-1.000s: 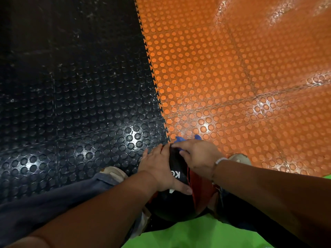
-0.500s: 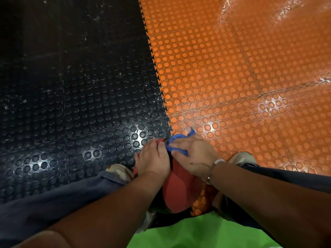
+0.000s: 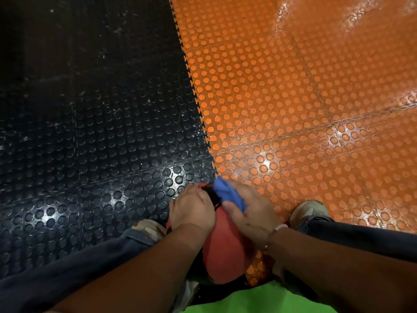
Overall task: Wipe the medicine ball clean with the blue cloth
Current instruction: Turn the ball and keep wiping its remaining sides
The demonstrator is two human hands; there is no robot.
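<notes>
A red and black medicine ball (image 3: 225, 249) sits low between my feet at the bottom centre. My left hand (image 3: 191, 211) lies over its upper left side with fingers curved around the ball, steadying it. My right hand (image 3: 250, 213) presses a crumpled blue cloth (image 3: 228, 195) against the ball's top right; the cloth sticks out past my thumb and fingers. Much of the ball is hidden under both hands and forearms.
Studded rubber floor tiles lie all around, black (image 3: 90, 143) on the left and orange (image 3: 304, 109) on the right, joined by a toothed seam. My shoes (image 3: 306, 211) and dark trouser legs (image 3: 67, 272) flank the ball. A green garment (image 3: 259, 299) fills the bottom edge.
The ball has been turned, so its red panel now faces up where the black panel with white lettering showed. The blue cloth has slid from the far side onto the top.
</notes>
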